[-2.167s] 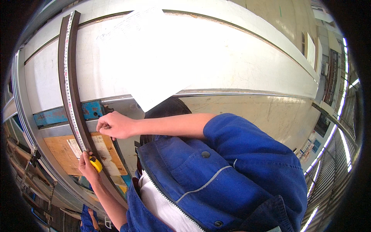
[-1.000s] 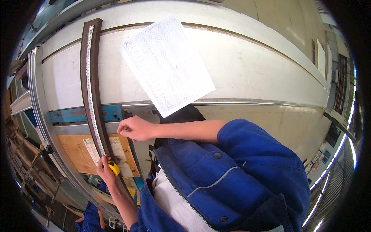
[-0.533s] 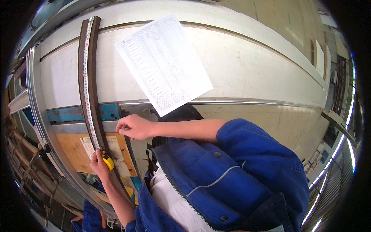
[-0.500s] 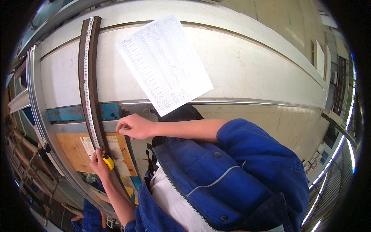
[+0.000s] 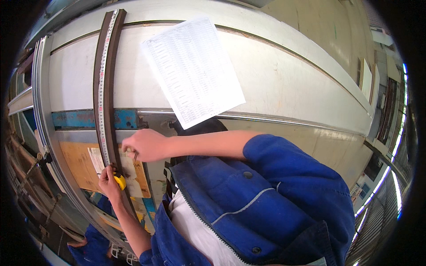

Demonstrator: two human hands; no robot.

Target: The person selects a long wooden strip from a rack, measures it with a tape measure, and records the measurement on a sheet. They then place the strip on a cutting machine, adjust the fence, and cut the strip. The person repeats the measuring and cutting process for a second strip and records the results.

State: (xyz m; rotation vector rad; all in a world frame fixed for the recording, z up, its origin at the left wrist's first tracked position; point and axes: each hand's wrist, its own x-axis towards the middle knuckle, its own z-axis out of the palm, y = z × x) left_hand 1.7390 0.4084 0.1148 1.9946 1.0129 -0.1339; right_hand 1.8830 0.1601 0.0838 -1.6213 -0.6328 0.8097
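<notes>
While the left hand (image 5: 109, 182) holds tight to the round-edged, yellow and black tape measure (image 5: 120, 181), its fingertips pinch by the spot where the thin white tape with black and red marks (image 5: 103, 84) comes out. The tape runs up from this grip, along the long, dark brown bar (image 5: 109, 88); the pinch likely makes it lie straight. Up and right of the grip, the right hand (image 5: 146, 145) hangs by the bar with bent fingers; I cannot tell if it holds anything. Farther up, the flat white table (image 5: 288, 80) seems to bear the bar's far end. A white paper sheet with rows of print (image 5: 195, 71) lies there, well apart from the grip, maybe so it is easy to see.
</notes>
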